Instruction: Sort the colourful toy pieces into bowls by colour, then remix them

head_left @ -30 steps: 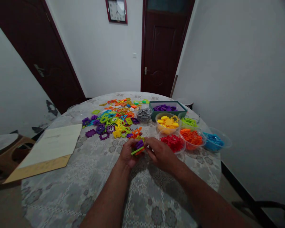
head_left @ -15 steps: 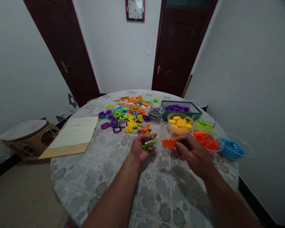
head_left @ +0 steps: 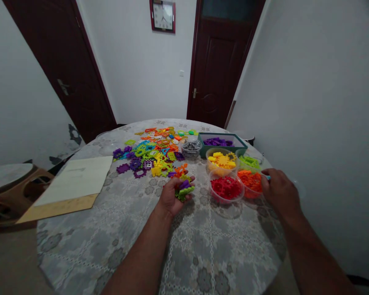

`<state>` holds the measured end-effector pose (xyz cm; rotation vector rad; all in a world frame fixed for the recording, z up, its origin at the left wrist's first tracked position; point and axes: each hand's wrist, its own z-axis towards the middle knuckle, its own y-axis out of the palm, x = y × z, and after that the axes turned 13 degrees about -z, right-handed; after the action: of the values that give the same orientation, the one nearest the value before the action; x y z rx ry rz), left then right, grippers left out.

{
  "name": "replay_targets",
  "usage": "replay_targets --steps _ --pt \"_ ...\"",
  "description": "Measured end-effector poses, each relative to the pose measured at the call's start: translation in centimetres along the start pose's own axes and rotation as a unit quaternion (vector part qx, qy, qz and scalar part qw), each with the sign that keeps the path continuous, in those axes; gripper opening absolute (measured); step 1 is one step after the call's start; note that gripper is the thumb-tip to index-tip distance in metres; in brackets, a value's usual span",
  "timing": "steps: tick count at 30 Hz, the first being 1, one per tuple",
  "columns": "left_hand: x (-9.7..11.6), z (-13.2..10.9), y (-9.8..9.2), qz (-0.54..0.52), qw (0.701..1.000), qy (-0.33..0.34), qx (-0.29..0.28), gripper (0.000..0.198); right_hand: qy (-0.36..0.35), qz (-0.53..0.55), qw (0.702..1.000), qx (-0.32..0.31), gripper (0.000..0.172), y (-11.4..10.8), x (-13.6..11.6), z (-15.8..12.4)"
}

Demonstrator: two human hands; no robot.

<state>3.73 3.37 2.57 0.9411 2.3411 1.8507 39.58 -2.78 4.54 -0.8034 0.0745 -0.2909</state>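
My left hand [head_left: 172, 197] is curled palm up around several plastic building pieces [head_left: 184, 188] in green, purple and yellow. It hovers over the near side of a loose pile of such pieces [head_left: 153, 157]. At the right, my right hand [head_left: 281, 192] pinches a small blue building piece [head_left: 267, 177], of which only an edge shows. This hand is just right of the bowl of orange pieces [head_left: 250, 182] and hides most of what lies behind it. Left of the orange bowl stands a clear bowl of red pieces [head_left: 226, 188].
Bowls of yellow pieces [head_left: 222, 162], green pieces [head_left: 249, 162] and grey pieces [head_left: 191, 146] stand farther back. Behind them is a green-edged box [head_left: 241, 146] with purple pieces. A paper sheet [head_left: 76, 178] lies on cardboard at the left of the round, cloth-covered table [head_left: 110, 241].
My right hand has moved right, away from my left hand. The orange piece is gone from it, and a blue one shows there now. The view has turned slightly right; the red bowl is uncovered.
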Motion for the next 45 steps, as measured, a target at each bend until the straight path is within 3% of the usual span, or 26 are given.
replay_targets --steps 3,6,11,15,20,25,28,34,38,41,45 --pt "0.0 -0.1 0.1 0.006 1.000 -0.006 0.003 0.049 -0.027 0.069 0.997 0.011 0.020 -1.0 -2.3 -0.6" --pt "0.0 -0.2 0.1 0.007 1.000 -0.014 0.006 0.044 -0.055 0.163 0.985 -0.016 0.018 -3.1 -5.9 -1.1" --pt "-0.4 -0.3 0.0 0.017 1.000 -0.019 -0.003 0.040 -0.164 0.312 0.930 -0.102 0.023 -6.2 -12.1 -1.9" --pt "-0.8 0.0 -0.2 0.018 0.999 -0.025 -0.023 0.025 -0.242 0.358 0.889 -0.151 0.033 -6.6 -16.0 -2.3" --pt "-1.2 0.3 -0.3 0.012 0.999 -0.027 -0.029 0.012 -0.278 0.325 0.880 -0.204 0.023 -6.2 -18.4 -2.5" --pt "-0.9 -0.1 -0.3 0.019 0.998 -0.030 -0.046 0.036 -0.256 0.386 0.864 -0.199 0.017 -6.9 -16.5 -1.5" --pt "-0.6 -0.3 -0.3 0.015 0.998 -0.033 -0.054 0.049 -0.204 0.352 0.894 -0.189 0.015 -6.3 -13.3 0.5" --pt "-0.6 -0.3 -0.4 0.034 0.996 -0.043 -0.070 0.054 -0.092 0.150 0.980 -0.091 0.025 -0.4 -4.1 6.7" --pt "-0.8 -0.5 -0.4 0.070 0.992 -0.059 -0.086 0.053 -0.030 0.030 0.998 -0.039 0.028 2.8 0.5 9.4" --pt "-0.8 -0.7 -0.4 0.095 0.987 -0.074 -0.108 0.053 0.006 0.026 0.999 -0.027 0.028 3.0 1.3 9.4" --pt "-0.9 -1.1 -0.2 0.141 0.976 -0.093 -0.138 0.049 0.004 0.139 0.989 -0.053 0.029 0.6 -1.9 7.0"
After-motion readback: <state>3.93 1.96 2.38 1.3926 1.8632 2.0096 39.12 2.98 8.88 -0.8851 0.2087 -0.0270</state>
